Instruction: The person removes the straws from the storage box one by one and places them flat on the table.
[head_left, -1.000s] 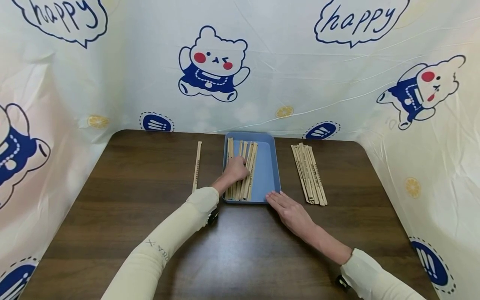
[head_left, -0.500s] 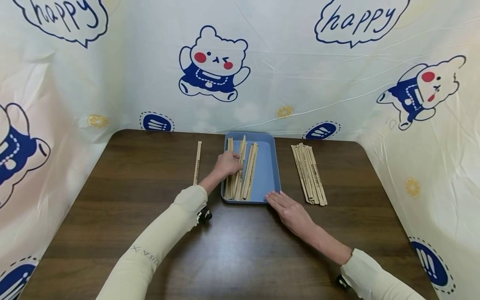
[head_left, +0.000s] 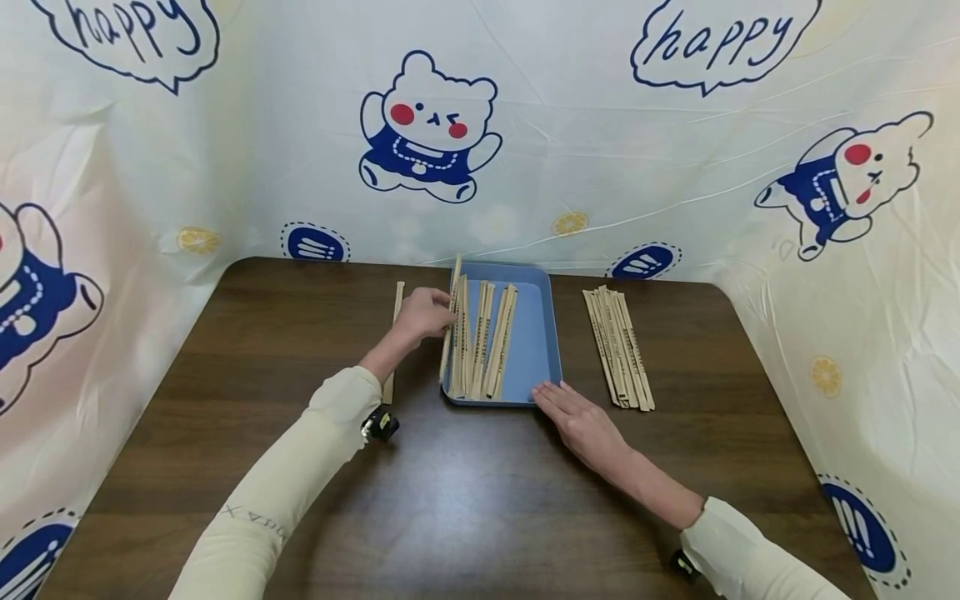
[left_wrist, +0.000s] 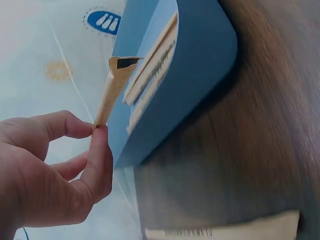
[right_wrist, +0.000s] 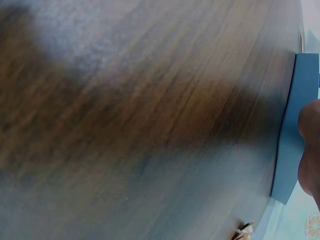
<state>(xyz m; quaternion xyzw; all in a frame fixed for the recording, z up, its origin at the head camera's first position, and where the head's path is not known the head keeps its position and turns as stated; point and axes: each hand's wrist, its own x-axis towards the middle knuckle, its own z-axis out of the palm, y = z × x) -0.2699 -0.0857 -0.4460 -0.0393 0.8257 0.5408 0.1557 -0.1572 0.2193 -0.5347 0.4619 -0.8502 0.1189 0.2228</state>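
Observation:
My left hand (head_left: 426,315) pinches one paper-wrapped straw (left_wrist: 112,92) between thumb and fingertips, over the left rim of the blue tray (head_left: 536,342). The straw's brown wrapper ends in a dark opening in the left wrist view. Inside the tray, more wrapped straws (head_left: 482,342) lie lengthwise in loose groups on the left side. One single wrapped straw (head_left: 398,296) lies on the table left of the tray, partly hidden by my left forearm. My right hand (head_left: 588,429) rests with straight fingers against the tray's near right corner; only part of it shows in the right wrist view.
A pile of wrapped straws (head_left: 618,350) lies right of the tray on the brown wooden table (head_left: 480,500). Behind the table and at both sides hangs a printed curtain (head_left: 570,167). The tray stands near the table's back edge.
My left hand has moved left from the straws inside the tray to its left rim, bringing one straw along. The straws left in the tray now lie in separate groups. My right hand stays put.

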